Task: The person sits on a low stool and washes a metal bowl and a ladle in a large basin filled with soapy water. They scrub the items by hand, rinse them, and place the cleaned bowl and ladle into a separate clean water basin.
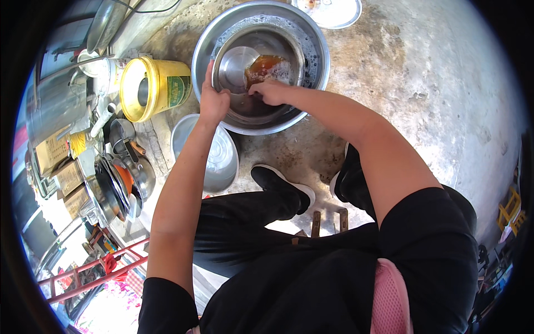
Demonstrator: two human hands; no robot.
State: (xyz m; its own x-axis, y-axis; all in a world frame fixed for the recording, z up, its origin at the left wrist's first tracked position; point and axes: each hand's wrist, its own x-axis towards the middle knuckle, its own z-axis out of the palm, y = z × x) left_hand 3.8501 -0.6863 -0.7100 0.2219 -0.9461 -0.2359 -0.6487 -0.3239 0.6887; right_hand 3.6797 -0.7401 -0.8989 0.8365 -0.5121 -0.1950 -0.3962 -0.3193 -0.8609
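Note:
A wide metal basin (200,46) with soapy water stands on the floor before me. Inside it rests a smaller round metal bowl (301,52), seemingly tilted. My left hand (215,102) grips the bowl's left rim, its thumb on the inner side. Down inside the bowl is my right hand (269,92), fingers curled near the inner wall. Just beyond those fingers lies an amber-brown patch (265,64) edged with suds; whether it is a cloth or liquid I cannot tell. What the right fingertips hold, if anything, is hidden.
A second metal basin (221,160) sits near my left foot. Left of the wash basin stands a yellow plastic bucket (156,85). Several pans and lids (121,188) are stacked farther left, beside a red metal frame (100,279). A round white-and-silver lid or tray (333,14) lies at the top.

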